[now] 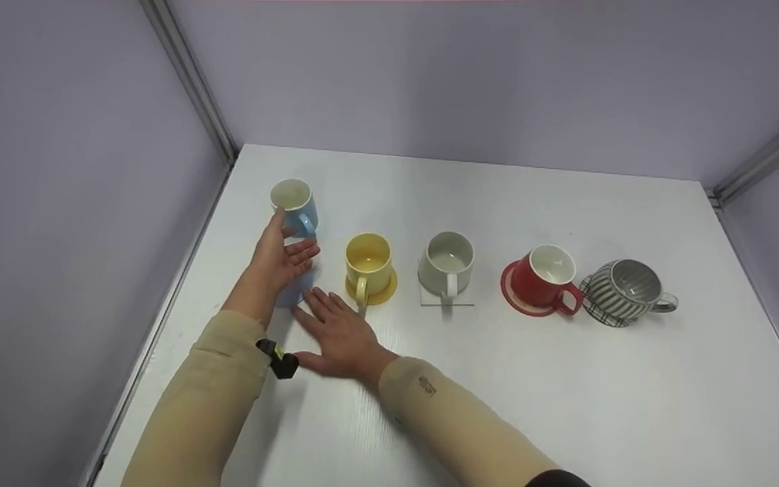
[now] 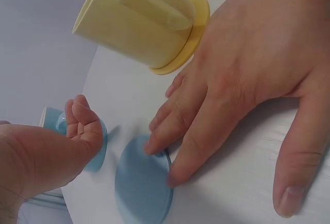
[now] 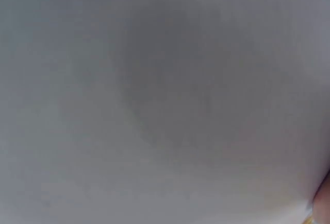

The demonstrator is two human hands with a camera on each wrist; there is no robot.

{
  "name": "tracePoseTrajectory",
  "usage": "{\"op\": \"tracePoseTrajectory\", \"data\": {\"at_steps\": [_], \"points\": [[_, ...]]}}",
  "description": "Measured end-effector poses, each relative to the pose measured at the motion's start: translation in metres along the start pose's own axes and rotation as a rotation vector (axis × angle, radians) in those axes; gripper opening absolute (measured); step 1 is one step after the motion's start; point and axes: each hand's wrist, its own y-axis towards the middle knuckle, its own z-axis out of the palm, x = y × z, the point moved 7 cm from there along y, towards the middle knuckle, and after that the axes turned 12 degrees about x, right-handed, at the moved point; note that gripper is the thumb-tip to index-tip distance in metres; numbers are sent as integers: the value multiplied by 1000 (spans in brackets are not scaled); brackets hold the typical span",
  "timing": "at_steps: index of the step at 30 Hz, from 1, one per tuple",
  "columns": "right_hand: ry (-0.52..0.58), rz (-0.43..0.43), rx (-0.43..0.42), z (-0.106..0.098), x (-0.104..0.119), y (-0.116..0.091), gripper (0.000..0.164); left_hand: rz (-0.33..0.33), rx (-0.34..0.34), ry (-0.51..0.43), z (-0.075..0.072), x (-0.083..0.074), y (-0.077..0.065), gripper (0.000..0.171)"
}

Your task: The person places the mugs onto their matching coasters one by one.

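A light-blue mug (image 1: 307,215) stands at the back left of the table. My left hand (image 1: 282,260) is right in front of it, palm turned inward and fingers loosely extended, with a fingertip overlapping the mug in the head view. Nearer than the mug lies a round blue coaster (image 2: 142,185), partly hidden behind the left hand in the head view. My right hand (image 1: 342,336) rests palm down with spread fingers, its fingertips (image 2: 175,176) right at the coaster's edge. The right wrist view is mostly a blurred grey surface.
Right of the hands, a yellow mug (image 1: 369,260) sits on a yellow coaster (image 1: 387,289). Farther along are a white mug (image 1: 449,260) on a square coaster (image 1: 433,299), a tilted red mug (image 1: 539,281) on a red coaster (image 1: 511,297), and a tilted striped mug (image 1: 616,291) on a wire-patterned coaster (image 1: 607,318).
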Motion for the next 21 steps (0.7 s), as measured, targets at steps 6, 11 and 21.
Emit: {"op": "tracePoseTrajectory", "data": {"at_steps": [6,11,21], "points": [[-5,8,-7,1,5,3,93,-18,9,1,0,-1,0,85],[-20,17,-16,2,9,4,92,-22,24,6,-2,1,2,85],[21,12,7,-1,16,7,95,-54,33,-59,-8,4,5,84]]}}
